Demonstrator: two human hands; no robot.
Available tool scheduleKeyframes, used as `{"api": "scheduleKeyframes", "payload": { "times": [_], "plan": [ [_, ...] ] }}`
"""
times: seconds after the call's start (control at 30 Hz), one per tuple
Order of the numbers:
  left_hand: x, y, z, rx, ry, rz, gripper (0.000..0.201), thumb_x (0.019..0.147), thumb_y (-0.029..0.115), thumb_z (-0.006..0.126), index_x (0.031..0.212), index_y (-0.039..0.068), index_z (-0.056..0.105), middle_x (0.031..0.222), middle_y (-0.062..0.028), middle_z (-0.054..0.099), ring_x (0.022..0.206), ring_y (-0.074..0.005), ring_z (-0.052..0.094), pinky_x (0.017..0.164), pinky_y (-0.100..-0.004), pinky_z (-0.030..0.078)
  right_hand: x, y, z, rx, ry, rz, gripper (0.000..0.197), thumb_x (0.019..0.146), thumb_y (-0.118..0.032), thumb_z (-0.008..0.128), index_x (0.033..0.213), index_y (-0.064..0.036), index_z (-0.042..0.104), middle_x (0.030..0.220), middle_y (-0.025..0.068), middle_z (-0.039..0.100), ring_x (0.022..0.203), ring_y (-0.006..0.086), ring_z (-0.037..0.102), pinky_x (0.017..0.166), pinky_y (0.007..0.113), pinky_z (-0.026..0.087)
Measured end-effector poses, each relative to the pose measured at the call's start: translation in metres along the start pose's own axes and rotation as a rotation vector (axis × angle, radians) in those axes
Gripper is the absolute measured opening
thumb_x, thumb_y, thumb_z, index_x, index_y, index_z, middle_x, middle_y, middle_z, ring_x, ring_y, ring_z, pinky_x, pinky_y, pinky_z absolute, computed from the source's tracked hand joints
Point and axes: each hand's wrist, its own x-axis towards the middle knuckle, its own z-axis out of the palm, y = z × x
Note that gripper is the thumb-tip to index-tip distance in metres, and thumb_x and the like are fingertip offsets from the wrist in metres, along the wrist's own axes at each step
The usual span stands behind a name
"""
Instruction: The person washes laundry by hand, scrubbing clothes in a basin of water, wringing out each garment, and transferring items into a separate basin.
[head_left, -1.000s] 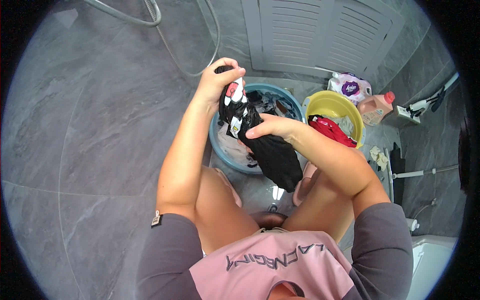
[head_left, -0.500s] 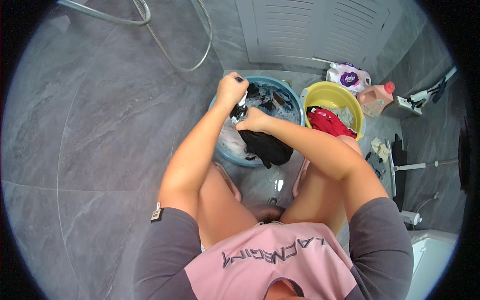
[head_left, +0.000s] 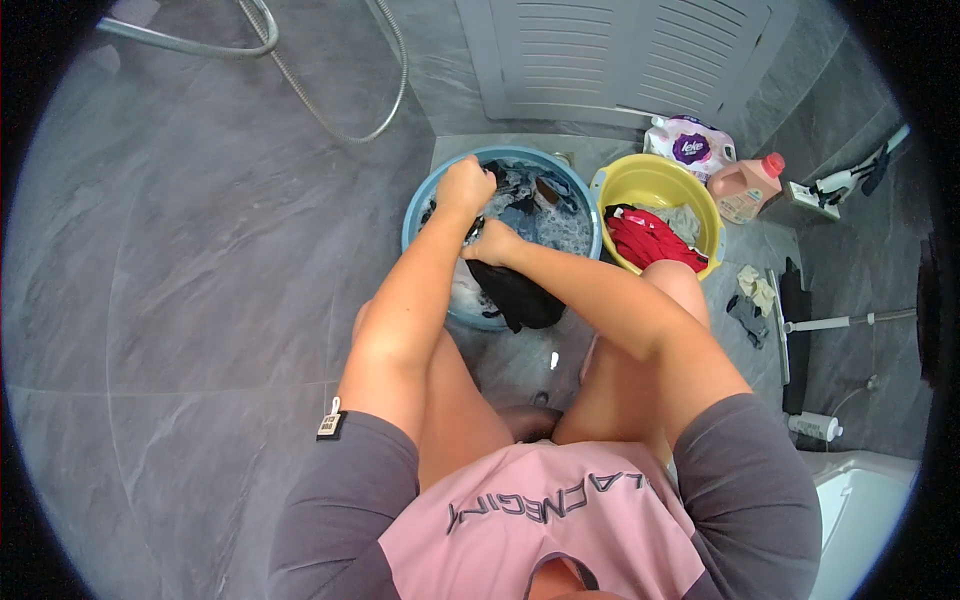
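Over the blue basin point(head_left: 411, 235), my left hand point(head_left: 467, 187) is closed round one part of a wet black garment point(head_left: 515, 296). My right hand point(head_left: 493, 244) grips the same cloth just below it, fingers wrapped and partly hidden. A short dark stretch shows between the two fists. The rest of the garment hangs over the basin's near rim. Dark clothes point(head_left: 520, 195) lie in the sudsy water point(head_left: 568, 232) behind my hands, and something whitish point(head_left: 467, 290) shows at the near left inside the basin.
Right of the basin stands a yellow tub point(head_left: 640, 172) holding red cloth point(head_left: 650, 240). Behind it are a white and purple package point(head_left: 690, 148) and a pink detergent bottle point(head_left: 745, 187). A squeegee point(head_left: 795, 335) and small cloths point(head_left: 748, 315) lie further right. A shower hose point(head_left: 400, 70) hangs at the upper left.
My fists have come closer together, so less cloth shows between them. Both still grip the black garment. The whole view has shifted slightly.
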Motion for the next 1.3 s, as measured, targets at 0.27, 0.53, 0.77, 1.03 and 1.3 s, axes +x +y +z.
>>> {"api": "scheduleKeyframes", "payload": {
  "times": [0.27,0.53,0.77,1.03,1.3],
  "plan": [
    [0.024,-0.005,-0.041,-0.507,-0.217,-0.026,0.038,0.07,0.029,0.07,0.089,-0.002,0.059,0.07,-0.0118,0.063,0.058,-0.0212,0.061,0.057,-0.031,0.049,-0.025,-0.042,-0.017,0.52,-0.029,-0.081,0.051,0.06,-0.025,0.074,0.101,0.0011,0.058,0.096,0.0104,0.062,0.089,0.0204,0.059,0.081,0.032,0.045],
    [0.024,-0.034,-0.083,-1.356,-0.764,0.101,0.083,0.078,0.043,0.066,0.14,0.009,0.022,0.129,-0.0082,0.044,0.116,-0.0184,0.044,0.093,-0.0333,0.038,-0.04,-0.089,-0.097,0.993,-0.004,-0.394,0.045,0.07,-0.01,0.072,0.109,-0.0022,0.05,0.097,0.0061,0.058,0.089,0.0175,0.057,0.079,0.032,0.046],
    [0.0,0.011,-0.1,-1.317,-0.729,0.294,0.106,0.059,0.037,0.081,0.14,0.004,0.021,0.133,-0.009,0.041,0.121,-0.02,0.041,0.101,-0.0348,0.033,-0.034,-0.112,-0.121,1.064,0.334,-0.614,0.043,0.072,-0.01,0.072,0.107,-0.0038,0.049,0.096,0.0051,0.057,0.089,0.0161,0.056,0.078,0.03,0.046],
    [-0.014,0.031,-0.07,-1.234,-0.624,0.203,0.056,0.062,0.009,0.075,0.113,-0.001,0.054,0.109,-0.0095,0.059,0.101,-0.019,0.055,0.087,-0.0309,0.043,-0.026,-0.113,-0.129,0.657,0.475,-0.699,0.038,0.072,-0.006,0.07,0.104,-0.0029,0.052,0.091,0.0054,0.06,0.084,0.0154,0.058,0.075,0.029,0.047],
    [-0.019,0.02,-0.032,-0.663,-0.261,0.213,0.044,0.063,0.02,0.073,0.101,0.001,0.062,0.095,-0.0158,0.064,0.09,-0.0232,0.062,0.077,-0.0331,0.047,-0.004,-0.089,-0.105,0.21,0.585,-0.534,0.061,0.061,-0.018,0.076,0.11,0.0019,0.046,0.098,0.0155,0.059,0.09,0.0245,0.058,0.08,0.036,0.046]
  ]
}}
